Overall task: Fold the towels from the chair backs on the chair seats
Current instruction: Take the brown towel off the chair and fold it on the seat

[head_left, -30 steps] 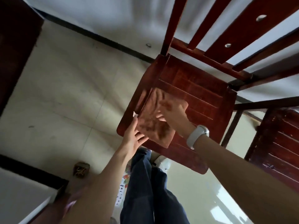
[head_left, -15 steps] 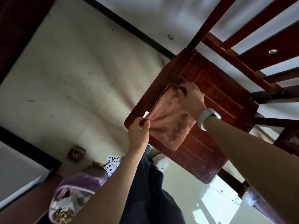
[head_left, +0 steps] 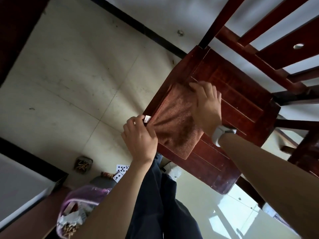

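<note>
Both hands [head_left: 140, 138] [head_left: 206, 104] pinching towel [head_left: 174, 121], chair seat [head_left: 241, 100]

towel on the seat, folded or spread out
Folded: the towel lies as a compact layered rectangle on the seat, left hand pinching its tagged corner, right hand holding the far edge.
</note>
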`<action>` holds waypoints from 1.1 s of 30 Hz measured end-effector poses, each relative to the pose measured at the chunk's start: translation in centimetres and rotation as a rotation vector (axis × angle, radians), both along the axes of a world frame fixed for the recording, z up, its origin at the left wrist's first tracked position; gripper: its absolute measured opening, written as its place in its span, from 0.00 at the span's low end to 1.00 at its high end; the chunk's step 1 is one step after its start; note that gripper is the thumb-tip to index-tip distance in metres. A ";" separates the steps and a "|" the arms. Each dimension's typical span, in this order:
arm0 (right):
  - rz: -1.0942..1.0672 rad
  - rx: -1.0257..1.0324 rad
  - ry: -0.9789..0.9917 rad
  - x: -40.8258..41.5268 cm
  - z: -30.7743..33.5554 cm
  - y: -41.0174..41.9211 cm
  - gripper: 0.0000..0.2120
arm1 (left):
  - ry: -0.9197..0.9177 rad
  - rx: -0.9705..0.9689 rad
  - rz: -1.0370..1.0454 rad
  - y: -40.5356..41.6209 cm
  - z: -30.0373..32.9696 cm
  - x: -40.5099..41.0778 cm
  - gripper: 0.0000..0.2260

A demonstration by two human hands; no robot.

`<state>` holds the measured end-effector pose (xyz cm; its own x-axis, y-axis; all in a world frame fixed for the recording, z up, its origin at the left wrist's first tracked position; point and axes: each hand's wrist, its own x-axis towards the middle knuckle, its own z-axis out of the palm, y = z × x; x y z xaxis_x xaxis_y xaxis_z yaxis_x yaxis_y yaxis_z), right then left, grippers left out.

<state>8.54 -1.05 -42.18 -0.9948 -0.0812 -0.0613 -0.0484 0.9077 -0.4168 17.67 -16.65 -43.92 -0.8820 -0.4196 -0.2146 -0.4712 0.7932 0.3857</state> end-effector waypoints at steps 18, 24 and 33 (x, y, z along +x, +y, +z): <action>0.153 0.222 -0.173 9.6 -3.6 1.4 0.23 | -0.199 -0.242 -0.854 -0.6 -2.5 -1.6 0.27; -0.678 -0.201 -0.595 12.0 -0.8 1.2 0.20 | -0.031 -0.273 -1.167 1.8 0.1 -6.2 0.25; -0.827 -0.324 -0.787 10.7 1.0 2.8 0.18 | -0.166 -0.308 -1.095 3.8 -0.5 -11.1 0.20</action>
